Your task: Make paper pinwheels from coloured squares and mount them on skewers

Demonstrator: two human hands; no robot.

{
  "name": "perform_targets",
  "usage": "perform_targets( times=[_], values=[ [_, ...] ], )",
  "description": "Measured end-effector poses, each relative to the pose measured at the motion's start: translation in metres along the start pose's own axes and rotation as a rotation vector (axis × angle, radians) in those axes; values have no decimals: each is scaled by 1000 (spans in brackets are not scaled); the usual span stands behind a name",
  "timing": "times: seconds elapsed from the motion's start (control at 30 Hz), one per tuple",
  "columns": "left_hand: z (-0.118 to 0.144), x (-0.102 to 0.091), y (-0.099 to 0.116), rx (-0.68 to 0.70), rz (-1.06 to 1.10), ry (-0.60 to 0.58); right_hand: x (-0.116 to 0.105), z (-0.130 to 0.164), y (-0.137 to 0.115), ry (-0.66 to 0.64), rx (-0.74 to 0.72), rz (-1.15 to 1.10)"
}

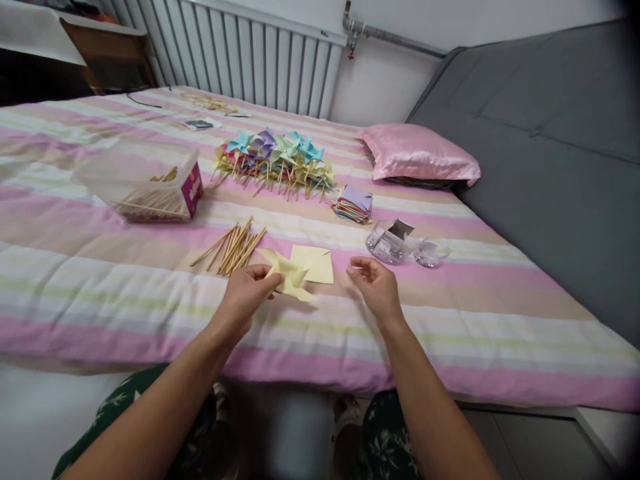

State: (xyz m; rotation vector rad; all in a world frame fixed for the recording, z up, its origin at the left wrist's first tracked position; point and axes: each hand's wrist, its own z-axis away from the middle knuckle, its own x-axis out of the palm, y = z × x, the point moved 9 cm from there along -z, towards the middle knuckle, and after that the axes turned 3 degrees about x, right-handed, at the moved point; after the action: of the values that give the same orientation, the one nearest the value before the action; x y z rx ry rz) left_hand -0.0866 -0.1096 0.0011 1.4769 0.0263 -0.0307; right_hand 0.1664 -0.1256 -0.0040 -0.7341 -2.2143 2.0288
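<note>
My left hand pinches a pale yellow paper pinwheel by its folded middle, just above the bed. Behind it lies a flat yellow paper square with a slit near one corner. To the right, my right hand has thumb and fingertips pressed together; whatever tiny thing may be between them is too small to name. Near that hand stand a clear round tub of small shiny pieces and its round clear lid. Thin wooden sticks lie in a loose pile by my left hand.
Several finished pinwheels on sticks lie heaped farther back. A stack of coloured paper squares sits right of them. A clear plastic box with sticks stands at left. A pink pillow rests near the grey headboard; a radiator lines the wall.
</note>
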Motion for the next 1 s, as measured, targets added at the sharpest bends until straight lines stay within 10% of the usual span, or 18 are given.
perform_targets(
  times=[0.2, 1.0],
  values=[
    [-8, -15, 0, -9, -38, 72, 1, -34, 28, -8, -74, 555],
    [1, -10, -3, -39, 7, 50, 26, -23, 25, -145, -90, 866]
  ],
)
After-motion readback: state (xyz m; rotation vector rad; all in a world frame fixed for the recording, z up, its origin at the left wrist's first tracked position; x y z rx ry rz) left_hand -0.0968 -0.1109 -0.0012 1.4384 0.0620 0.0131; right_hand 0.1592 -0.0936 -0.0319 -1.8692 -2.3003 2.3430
